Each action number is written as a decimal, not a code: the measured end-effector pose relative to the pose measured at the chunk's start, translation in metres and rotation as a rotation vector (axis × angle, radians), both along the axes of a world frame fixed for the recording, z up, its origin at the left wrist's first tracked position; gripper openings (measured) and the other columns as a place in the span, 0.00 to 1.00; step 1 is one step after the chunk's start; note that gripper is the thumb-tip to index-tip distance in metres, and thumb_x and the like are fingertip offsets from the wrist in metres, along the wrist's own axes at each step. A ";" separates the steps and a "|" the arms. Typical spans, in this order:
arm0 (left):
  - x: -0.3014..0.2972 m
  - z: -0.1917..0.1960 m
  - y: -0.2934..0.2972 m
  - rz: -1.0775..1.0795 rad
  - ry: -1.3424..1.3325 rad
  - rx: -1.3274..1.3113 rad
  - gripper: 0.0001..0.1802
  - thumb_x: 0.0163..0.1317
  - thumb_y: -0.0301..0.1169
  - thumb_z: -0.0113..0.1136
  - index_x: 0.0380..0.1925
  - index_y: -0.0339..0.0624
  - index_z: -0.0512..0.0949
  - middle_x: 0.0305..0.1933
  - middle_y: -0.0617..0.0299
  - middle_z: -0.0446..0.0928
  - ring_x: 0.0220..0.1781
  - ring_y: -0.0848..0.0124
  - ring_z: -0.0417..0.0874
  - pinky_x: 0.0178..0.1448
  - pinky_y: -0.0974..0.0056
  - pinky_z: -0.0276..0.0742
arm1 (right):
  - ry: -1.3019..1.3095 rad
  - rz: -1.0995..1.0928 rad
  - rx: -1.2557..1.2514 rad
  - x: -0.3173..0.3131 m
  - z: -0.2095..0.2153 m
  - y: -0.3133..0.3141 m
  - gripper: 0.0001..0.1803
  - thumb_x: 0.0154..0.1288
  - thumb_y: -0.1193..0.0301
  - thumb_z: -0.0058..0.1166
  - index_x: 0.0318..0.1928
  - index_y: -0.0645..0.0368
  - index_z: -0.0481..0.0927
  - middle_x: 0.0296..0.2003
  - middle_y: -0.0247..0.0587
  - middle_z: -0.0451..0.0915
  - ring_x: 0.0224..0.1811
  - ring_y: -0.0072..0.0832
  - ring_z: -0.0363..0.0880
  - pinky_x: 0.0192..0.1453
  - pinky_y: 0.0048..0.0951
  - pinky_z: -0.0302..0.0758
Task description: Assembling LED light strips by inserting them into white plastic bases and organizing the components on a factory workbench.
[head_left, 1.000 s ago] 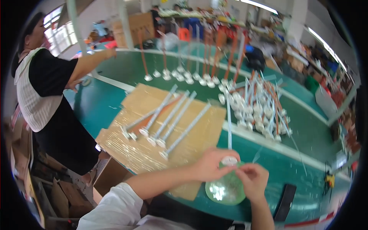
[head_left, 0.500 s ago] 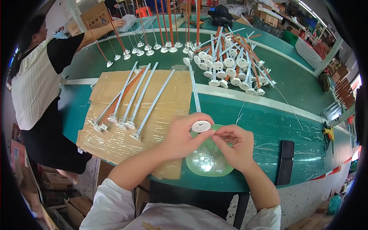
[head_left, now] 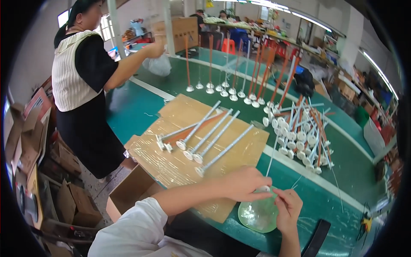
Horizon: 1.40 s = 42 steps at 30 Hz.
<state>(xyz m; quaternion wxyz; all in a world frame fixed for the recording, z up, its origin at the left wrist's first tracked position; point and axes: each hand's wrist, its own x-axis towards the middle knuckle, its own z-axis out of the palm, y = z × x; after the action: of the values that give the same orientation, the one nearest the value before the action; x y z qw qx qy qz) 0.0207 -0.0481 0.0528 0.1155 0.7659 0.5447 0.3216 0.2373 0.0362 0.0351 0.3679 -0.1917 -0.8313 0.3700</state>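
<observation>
My left hand [head_left: 246, 183] is closed around a round white base [head_left: 263, 189], from which a thin pale LED strip [head_left: 271, 160] rises away from me. Thumb and fingertips of my right hand [head_left: 289, 210] are pinched together at the base's right edge; whatever lies between them is too small to make out. Beneath both hands sits a clear greenish shallow dish [head_left: 257, 216] on the green table. To the left, several LED strips with white bases [head_left: 222, 147] lie on a flat sheet of cardboard [head_left: 180, 171].
A heap of strips with white bases [head_left: 302, 135] lies at the right; several upright sticks [head_left: 233, 85] stand behind. A black phone [head_left: 317, 237] is near the front edge, a yellow-handled tool [head_left: 366, 225] farther right. At left, a co-worker [head_left: 87, 81] holds a plastic bag [head_left: 157, 65].
The view has swung left and up, so the table appears shifted rightward and lower. My hands stay together at the white base, above the dish. The co-worker's bag now shows more fully.
</observation>
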 end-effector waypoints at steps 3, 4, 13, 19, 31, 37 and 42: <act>-0.013 0.000 -0.015 -0.001 0.064 0.063 0.14 0.66 0.43 0.61 0.35 0.43 0.77 0.21 0.51 0.76 0.29 0.50 0.81 0.32 0.50 0.72 | 0.015 0.009 -0.046 0.000 -0.007 0.003 0.08 0.63 0.82 0.55 0.41 0.65 0.85 0.28 0.35 0.76 0.28 0.22 0.74 0.34 0.20 0.74; -0.018 -0.002 -0.023 0.041 0.170 -0.048 0.13 0.66 0.42 0.61 0.35 0.43 0.77 0.22 0.51 0.77 0.29 0.50 0.81 0.32 0.49 0.73 | 0.004 0.037 -0.123 0.000 -0.009 0.003 0.07 0.63 0.82 0.56 0.41 0.65 0.84 0.29 0.35 0.77 0.29 0.21 0.75 0.34 0.20 0.73; 0.000 -0.043 -0.079 0.289 -0.316 -0.075 0.12 0.65 0.40 0.62 0.39 0.44 0.79 0.28 0.51 0.79 0.34 0.50 0.83 0.41 0.50 0.77 | 0.087 -0.005 -0.376 -0.002 -0.012 -0.002 0.08 0.57 0.84 0.63 0.38 0.68 0.79 0.32 0.42 0.84 0.33 0.23 0.83 0.40 0.23 0.80; 0.008 -0.065 -0.078 0.364 -0.017 0.152 0.13 0.63 0.37 0.62 0.41 0.41 0.77 0.35 0.51 0.77 0.39 0.51 0.81 0.46 0.51 0.77 | 0.007 0.073 -0.174 0.001 -0.011 0.004 0.06 0.50 0.85 0.67 0.29 0.67 0.83 0.32 0.42 0.85 0.29 0.22 0.82 0.37 0.22 0.78; 0.008 -0.064 -0.074 0.398 0.016 0.144 0.12 0.60 0.36 0.63 0.38 0.41 0.75 0.37 0.53 0.76 0.44 0.52 0.80 0.49 0.51 0.76 | -0.128 0.042 -0.343 -0.008 -0.018 -0.007 0.04 0.52 0.83 0.66 0.31 0.70 0.86 0.24 0.40 0.85 0.27 0.23 0.84 0.33 0.21 0.79; 0.007 -0.063 -0.071 0.403 0.005 0.096 0.13 0.62 0.36 0.62 0.42 0.42 0.77 0.40 0.53 0.77 0.45 0.52 0.80 0.49 0.52 0.77 | -0.047 0.102 -0.377 -0.010 -0.018 -0.012 0.03 0.60 0.84 0.61 0.35 0.72 0.85 0.28 0.42 0.85 0.29 0.25 0.85 0.36 0.22 0.82; 0.009 -0.057 -0.069 0.406 -0.150 0.178 0.11 0.67 0.37 0.59 0.42 0.41 0.78 0.41 0.52 0.80 0.42 0.54 0.82 0.47 0.53 0.78 | -0.007 0.110 -0.439 -0.010 -0.008 -0.014 0.03 0.64 0.83 0.59 0.37 0.70 0.83 0.32 0.43 0.85 0.33 0.26 0.85 0.35 0.25 0.83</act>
<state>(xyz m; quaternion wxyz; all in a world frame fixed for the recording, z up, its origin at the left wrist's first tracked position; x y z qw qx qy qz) 0.0295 -0.1168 -0.0041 0.0203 0.6218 0.6469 0.4410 0.2270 0.0220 0.0270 0.2938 -0.2227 -0.7413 0.5608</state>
